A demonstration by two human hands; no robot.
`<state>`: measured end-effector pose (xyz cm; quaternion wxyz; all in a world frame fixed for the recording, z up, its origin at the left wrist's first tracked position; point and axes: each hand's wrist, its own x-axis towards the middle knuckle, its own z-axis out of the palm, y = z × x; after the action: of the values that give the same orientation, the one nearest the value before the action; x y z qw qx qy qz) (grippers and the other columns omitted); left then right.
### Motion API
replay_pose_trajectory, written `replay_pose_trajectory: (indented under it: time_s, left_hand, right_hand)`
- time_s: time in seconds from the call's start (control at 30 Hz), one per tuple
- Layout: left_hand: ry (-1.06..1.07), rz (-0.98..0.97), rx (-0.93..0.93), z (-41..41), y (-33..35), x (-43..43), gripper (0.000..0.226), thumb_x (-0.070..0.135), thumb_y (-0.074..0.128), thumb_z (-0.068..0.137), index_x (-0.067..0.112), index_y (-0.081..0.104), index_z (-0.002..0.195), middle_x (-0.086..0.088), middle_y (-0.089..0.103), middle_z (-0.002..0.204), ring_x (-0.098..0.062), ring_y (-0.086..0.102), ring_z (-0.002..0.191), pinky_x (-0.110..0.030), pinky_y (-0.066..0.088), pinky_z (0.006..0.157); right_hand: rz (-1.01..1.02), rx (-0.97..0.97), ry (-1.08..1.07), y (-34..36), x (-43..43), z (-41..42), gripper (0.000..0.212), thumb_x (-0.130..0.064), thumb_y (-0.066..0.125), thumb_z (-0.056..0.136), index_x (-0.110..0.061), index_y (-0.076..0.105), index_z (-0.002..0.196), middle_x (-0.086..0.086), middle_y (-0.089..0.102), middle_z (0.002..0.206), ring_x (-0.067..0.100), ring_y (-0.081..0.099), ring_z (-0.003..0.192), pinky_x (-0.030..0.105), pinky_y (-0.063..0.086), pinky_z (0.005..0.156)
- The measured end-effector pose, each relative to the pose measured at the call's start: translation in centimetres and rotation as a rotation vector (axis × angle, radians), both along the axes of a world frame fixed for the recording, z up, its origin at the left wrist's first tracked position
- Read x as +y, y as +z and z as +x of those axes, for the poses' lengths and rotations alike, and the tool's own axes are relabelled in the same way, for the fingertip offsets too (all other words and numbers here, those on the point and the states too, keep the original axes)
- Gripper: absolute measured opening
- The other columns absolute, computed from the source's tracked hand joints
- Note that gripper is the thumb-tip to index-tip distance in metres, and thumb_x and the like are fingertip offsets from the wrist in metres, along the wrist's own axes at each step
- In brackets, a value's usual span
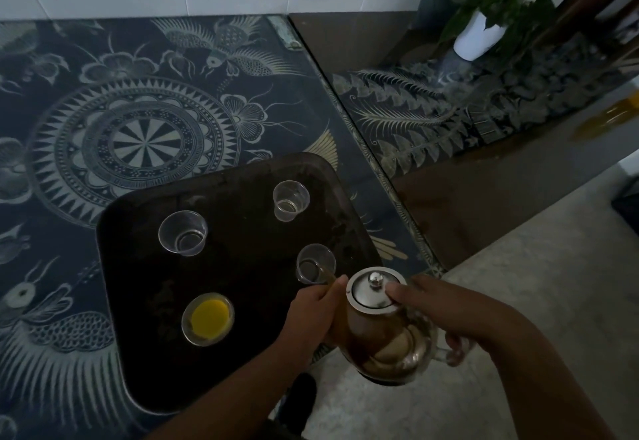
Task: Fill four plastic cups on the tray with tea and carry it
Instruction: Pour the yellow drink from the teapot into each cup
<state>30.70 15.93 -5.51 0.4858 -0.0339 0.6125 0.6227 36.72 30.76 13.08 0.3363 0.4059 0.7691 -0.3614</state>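
The right hand grips the teapot by its handle; the left hand clasps its side. Its spout meets the cup at three o'clock on the tray.

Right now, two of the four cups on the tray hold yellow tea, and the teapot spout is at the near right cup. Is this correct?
Not quite: the head view shows that only the near left cup holds yellow tea; the other three look empty. The teapot spout is at the near right cup, as you say.
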Motion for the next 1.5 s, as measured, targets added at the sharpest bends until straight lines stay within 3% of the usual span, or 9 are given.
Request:
replay_pose_trajectory:
  time_s: [0.13,0.27,0.47,0.67,0.77,0.93,1.03,1.2,1.5]
  left_hand:
    - [0.018,0.023,-0.010,-0.2,-0.1,0.2,0.068,0.077,0.064,0.072,0.016,0.081,0.095,-0.012,0.080,0.097,-0.035,0.077,0.098,-0.059,0.059,0.094]
    - [0.037,0.019,-0.050,-0.2,-0.2,0.2,0.047,0.060,0.064,0.093,0.016,0.081,0.095,-0.010,0.081,0.096,-0.032,0.077,0.098,-0.059,0.059,0.096]
    - [0.041,0.031,-0.088,-0.1,0.0,0.3,0.046,0.059,0.064,0.093,0.017,0.082,0.096,-0.009,0.081,0.097,-0.031,0.077,0.100,-0.058,0.058,0.098]
    - [0.009,0.036,-0.071,0.0,-0.4,0.4,0.061,0.075,0.064,0.077,0.021,0.082,0.097,-0.007,0.082,0.098,-0.029,0.077,0.100,-0.059,0.058,0.097]
    - [-0.014,0.024,-0.060,0.0,-0.4,0.3,0.068,0.079,0.061,0.075,0.019,0.082,0.096,-0.009,0.081,0.098,-0.030,0.077,0.099,-0.058,0.058,0.096]
    - [-0.009,0.016,-0.087,0.0,-0.5,0.2,0.050,0.059,0.060,0.096,0.013,0.080,0.099,-0.010,0.081,0.098,-0.031,0.077,0.098,-0.060,0.059,0.096]
    - [0.005,0.015,-0.114,0.1,-0.5,0.3,0.048,0.058,0.062,0.095,0.013,0.080,0.098,-0.010,0.081,0.098,-0.033,0.077,0.100,-0.061,0.058,0.095]
    - [-0.003,0.030,-0.115,0.0,-0.7,0.4,0.052,0.066,0.064,0.088,0.017,0.081,0.097,-0.009,0.081,0.099,-0.031,0.077,0.100,-0.062,0.058,0.096]
    - [-0.005,0.065,-0.102,-0.1,-0.9,0.3,0.071,0.081,0.064,0.069,0.019,0.082,0.099,-0.010,0.081,0.103,-0.033,0.076,0.104,-0.063,0.055,0.100]
  right_hand:
    - [0.040,-0.035,0.006,-0.4,0.1,-0.5,0.045,-0.068,0.045,0.093,-0.029,0.060,0.107,-0.006,0.066,0.103,0.011,0.066,0.086,0.023,0.050,0.058]
    - [0.041,-0.042,0.021,-0.2,0.2,-1.1,0.038,-0.064,0.045,0.096,-0.029,0.061,0.094,-0.004,0.068,0.098,0.013,0.067,0.083,0.024,0.050,0.060]
    - [0.045,-0.068,0.023,-0.4,0.5,-1.3,0.040,-0.065,0.046,0.095,-0.029,0.063,0.099,-0.007,0.067,0.098,0.010,0.066,0.083,0.023,0.048,0.059]
    - [0.067,-0.097,0.031,-1.2,1.0,-1.2,0.081,-0.090,0.046,0.074,-0.026,0.062,0.121,-0.002,0.068,0.114,0.014,0.067,0.095,0.032,0.055,0.071]
    - [0.082,-0.100,0.030,-1.3,1.0,-1.2,0.065,-0.076,0.047,0.086,-0.023,0.059,0.121,-0.004,0.064,0.110,0.015,0.067,0.093,0.032,0.056,0.070]
    - [0.056,-0.078,0.024,-1.1,0.8,-1.3,0.041,-0.067,0.047,0.092,-0.029,0.061,0.101,-0.010,0.062,0.100,0.008,0.063,0.089,0.026,0.048,0.065]
    - [0.084,-0.088,0.041,-0.9,0.8,-1.4,0.048,-0.067,0.047,0.093,-0.025,0.060,0.112,-0.009,0.061,0.102,0.009,0.062,0.092,0.027,0.049,0.070]
    - [0.080,-0.085,0.027,-0.8,0.7,-1.6,0.036,-0.065,0.048,0.094,-0.030,0.056,0.092,-0.010,0.060,0.096,0.006,0.060,0.085,0.024,0.044,0.064]
    - [0.097,-0.100,0.021,-1.4,1.1,-1.7,0.064,-0.072,0.049,0.089,-0.020,0.058,0.126,-0.003,0.064,0.112,0.012,0.063,0.093,0.030,0.049,0.071]
